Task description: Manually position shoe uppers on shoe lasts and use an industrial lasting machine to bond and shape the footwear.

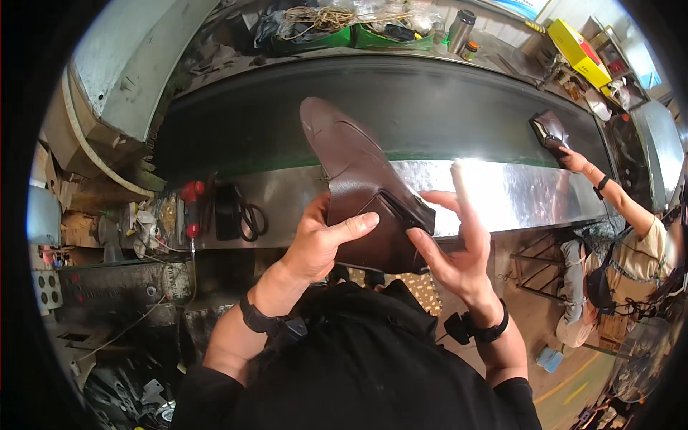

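Observation:
My left hand (315, 240) is closed round a dark brown leather boot upper (355, 161), its thumb pressed on the near face and its fingers mostly hidden behind. The toe points up and away to the left, over the dark conveyor belt (459, 107). A slit-like opening with a dark edge runs along the upper toward my right side. There, my right hand (459, 247) has its fingers spread, with the thumb on the upper's edge and the index fingertip close to that edge. Both wrists wear black bands.
A shiny metal ledge (494, 193) borders the belt, with black-handled scissors (252, 221) at its left. At the far right, a co-worker's hand (573, 160) touches another brown shoe (550, 131). Green bins (390, 41), a metal flask (461, 30) and a yellow box (577, 51) stand along the back.

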`<action>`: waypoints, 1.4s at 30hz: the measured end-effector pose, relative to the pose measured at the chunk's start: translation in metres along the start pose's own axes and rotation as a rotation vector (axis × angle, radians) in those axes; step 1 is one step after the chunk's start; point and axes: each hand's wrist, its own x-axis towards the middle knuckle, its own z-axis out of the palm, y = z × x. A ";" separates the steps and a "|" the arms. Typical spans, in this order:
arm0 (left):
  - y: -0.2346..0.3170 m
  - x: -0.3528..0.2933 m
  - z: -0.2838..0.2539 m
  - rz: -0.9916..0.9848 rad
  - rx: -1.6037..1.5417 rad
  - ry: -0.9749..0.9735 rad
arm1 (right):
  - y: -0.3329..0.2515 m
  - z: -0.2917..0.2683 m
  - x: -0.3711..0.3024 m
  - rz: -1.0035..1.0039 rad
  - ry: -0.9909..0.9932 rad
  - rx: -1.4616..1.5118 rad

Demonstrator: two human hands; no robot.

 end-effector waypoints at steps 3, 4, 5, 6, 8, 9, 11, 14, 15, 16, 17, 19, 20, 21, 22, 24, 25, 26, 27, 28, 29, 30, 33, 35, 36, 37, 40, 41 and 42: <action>0.002 -0.005 0.001 -0.076 -0.007 -0.039 | -0.004 0.006 0.005 -0.004 -0.052 0.141; 0.003 -0.006 0.001 -0.083 -0.041 -0.039 | -0.007 0.007 0.003 0.000 -0.028 0.185; 0.003 -0.009 0.001 -0.086 -0.080 -0.050 | -0.007 0.008 0.002 0.017 -0.017 0.232; 0.003 -0.010 0.001 -0.093 -0.074 -0.035 | -0.010 0.010 -0.001 0.110 0.032 0.265; 0.003 -0.014 0.000 -0.105 -0.133 -0.060 | -0.012 0.008 -0.003 -0.003 0.004 0.185; 0.003 -0.016 -0.001 -0.108 -0.138 -0.054 | -0.012 0.008 -0.005 -0.040 -0.005 0.159; 0.004 -0.018 -0.002 -0.122 -0.123 -0.083 | -0.013 0.007 -0.007 0.056 -0.021 0.218; 0.005 -0.019 -0.003 -0.106 -0.103 -0.195 | -0.012 0.010 -0.008 -0.016 0.012 0.234; 0.006 -0.019 -0.004 -0.107 -0.103 -0.195 | -0.011 0.012 -0.008 -0.028 0.023 0.242; 0.006 -0.019 -0.004 -0.084 -0.068 -0.195 | -0.011 0.013 -0.009 -0.035 0.033 0.236; 0.007 -0.019 -0.004 -0.068 -0.028 -0.205 | -0.010 0.014 -0.010 -0.065 0.044 0.230; 0.009 -0.020 -0.004 -0.034 -0.021 -0.245 | -0.009 0.015 -0.014 -0.104 0.037 0.238; 0.010 -0.020 -0.004 -0.015 -0.006 -0.299 | -0.008 0.014 -0.016 -0.131 0.034 0.241; 0.011 -0.021 -0.004 -0.014 -0.007 -0.297 | -0.008 0.014 -0.017 -0.157 0.032 0.245; 0.012 -0.021 -0.004 -0.025 -0.016 -0.297 | -0.007 0.013 -0.019 -0.126 0.027 0.243; 0.014 -0.021 -0.003 -0.036 -0.025 -0.300 | -0.005 0.012 -0.020 -0.096 0.024 0.238; 0.015 -0.021 -0.002 -0.031 -0.044 -0.308 | -0.003 0.013 -0.020 -0.131 0.028 0.255; 0.015 -0.021 -0.002 -0.026 -0.062 -0.316 | -0.003 0.013 -0.020 -0.170 0.028 0.276; 0.015 -0.022 -0.003 -0.025 -0.062 -0.317 | -0.004 0.014 -0.020 -0.168 0.033 0.271; 0.015 -0.023 -0.004 -0.014 -0.032 -0.316 | -0.005 0.014 -0.020 -0.185 0.047 0.275; 0.015 -0.023 -0.005 0.001 0.000 -0.315 | -0.008 0.015 -0.020 -0.160 0.056 0.264; 0.014 -0.024 -0.007 -0.003 -0.001 -0.315 | -0.012 0.014 -0.020 -0.202 0.061 0.279; 0.013 -0.026 -0.015 0.020 -0.036 -0.299 | -0.029 0.013 -0.022 0.108 0.252 0.199; 0.011 -0.026 -0.021 0.050 -0.184 -0.190 | -0.035 0.012 -0.019 0.495 0.180 0.531; 0.010 -0.023 -0.023 0.050 -0.183 -0.190 | -0.036 0.011 -0.016 0.642 0.102 0.753; 0.009 -0.021 -0.023 0.093 -0.094 -0.162 | -0.036 0.014 -0.013 0.730 0.030 0.921; 0.005 -0.015 -0.021 0.143 0.060 -0.068 | -0.032 0.026 -0.005 0.923 0.132 1.212; 0.003 -0.012 -0.017 0.253 0.159 0.028 | -0.031 0.030 -0.003 0.909 0.158 1.181; 0.003 -0.013 -0.017 0.354 0.251 0.131 | -0.031 0.035 -0.003 0.877 0.144 1.209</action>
